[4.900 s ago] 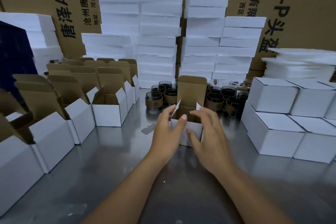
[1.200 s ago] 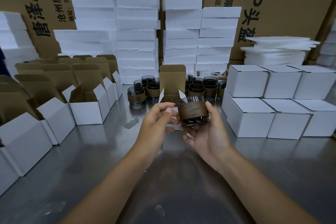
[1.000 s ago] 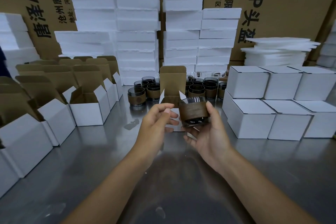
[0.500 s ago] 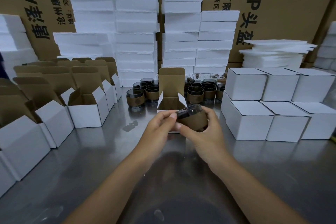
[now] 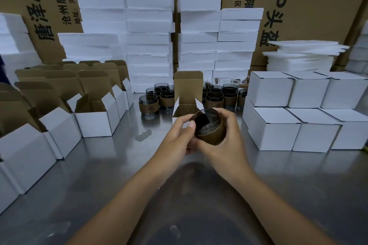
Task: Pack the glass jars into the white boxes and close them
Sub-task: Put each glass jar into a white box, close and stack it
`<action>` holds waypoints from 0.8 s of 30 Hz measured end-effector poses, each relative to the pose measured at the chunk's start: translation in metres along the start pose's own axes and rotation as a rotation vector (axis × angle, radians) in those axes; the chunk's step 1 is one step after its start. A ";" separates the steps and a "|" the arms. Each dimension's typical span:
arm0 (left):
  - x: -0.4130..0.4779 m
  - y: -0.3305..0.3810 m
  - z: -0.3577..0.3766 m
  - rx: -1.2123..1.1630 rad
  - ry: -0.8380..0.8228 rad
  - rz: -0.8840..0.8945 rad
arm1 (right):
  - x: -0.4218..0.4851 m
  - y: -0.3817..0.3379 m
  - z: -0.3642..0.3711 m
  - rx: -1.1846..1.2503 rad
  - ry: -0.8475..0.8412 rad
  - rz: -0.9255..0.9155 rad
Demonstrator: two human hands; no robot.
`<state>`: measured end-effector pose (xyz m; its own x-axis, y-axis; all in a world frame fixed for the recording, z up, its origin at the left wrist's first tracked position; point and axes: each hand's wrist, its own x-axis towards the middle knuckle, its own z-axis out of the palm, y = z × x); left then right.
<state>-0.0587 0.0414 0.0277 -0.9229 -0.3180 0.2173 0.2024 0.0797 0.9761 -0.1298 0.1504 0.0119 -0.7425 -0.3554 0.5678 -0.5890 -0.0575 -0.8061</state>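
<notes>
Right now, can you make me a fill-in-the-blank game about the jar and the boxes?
The left hand and right hand hold one glass jar wrapped in a ____ sleeve. The box right behind it is ____, not closed. The closed boxes are stacked on the person's ____ side.
Missing words: brown, open, right.
</notes>
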 end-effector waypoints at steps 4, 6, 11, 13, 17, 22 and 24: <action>-0.002 0.004 0.001 -0.017 0.058 0.046 | 0.000 0.001 0.001 -0.040 0.001 -0.046; -0.003 0.005 0.001 -0.012 0.075 0.072 | 0.000 0.001 0.001 -0.074 0.010 -0.069; -0.003 0.002 -0.001 0.051 0.084 0.162 | 0.001 0.001 -0.001 -0.131 0.004 -0.113; -0.003 0.000 -0.002 0.065 0.075 0.190 | 0.001 0.001 -0.003 -0.144 -0.017 -0.120; -0.002 -0.002 -0.004 0.151 0.069 0.236 | 0.001 0.005 -0.005 -0.239 -0.049 -0.124; -0.003 -0.002 -0.005 0.206 0.067 0.272 | 0.001 0.007 -0.003 -0.348 0.024 -0.239; -0.002 -0.003 -0.005 0.214 0.064 0.266 | 0.002 0.007 -0.003 -0.385 0.021 -0.231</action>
<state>-0.0559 0.0365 0.0249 -0.8233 -0.3176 0.4704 0.3533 0.3619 0.8627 -0.1360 0.1527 0.0082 -0.5815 -0.3552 0.7320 -0.8130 0.2193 -0.5394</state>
